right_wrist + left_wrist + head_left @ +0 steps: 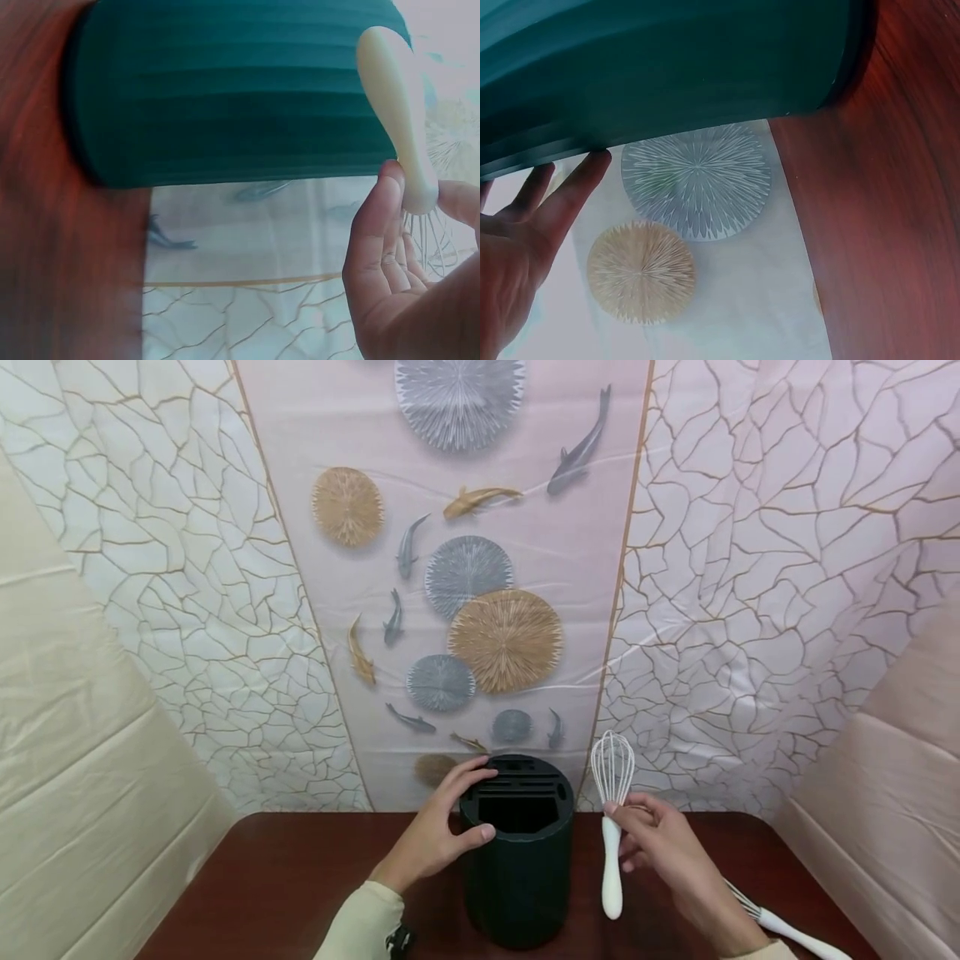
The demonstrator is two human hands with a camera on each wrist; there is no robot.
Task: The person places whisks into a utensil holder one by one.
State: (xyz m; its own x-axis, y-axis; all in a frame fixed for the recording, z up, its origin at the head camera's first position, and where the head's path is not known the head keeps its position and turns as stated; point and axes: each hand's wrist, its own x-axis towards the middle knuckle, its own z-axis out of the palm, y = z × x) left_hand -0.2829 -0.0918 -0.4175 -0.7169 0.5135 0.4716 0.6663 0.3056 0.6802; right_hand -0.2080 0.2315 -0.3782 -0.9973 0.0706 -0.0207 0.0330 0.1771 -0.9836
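A dark green, ribbed utensil holder (517, 885) stands upright on the table, its slotted black top facing up. My left hand (432, 835) is at its left side, thumb and fingers spread apart and touching near the top rim. In the left wrist view, fingertips meet the wall of the holder (667, 75). Right of the holder, my right hand (663, 843) pinches a white-handled whisk (612, 868) where the handle joins the wires. The whisk is held with its wire loops up and its handle down. The right wrist view shows thumb and fingers on the whisk (394, 90).
A second white-handled whisk (798, 933) lies on the dark red-brown table (300, 885) at the right, partly hidden by my right forearm. Behind the table hangs a patterned cloth (472, 718) with fish and round motifs. Beige padded panels (97, 760) flank both sides.
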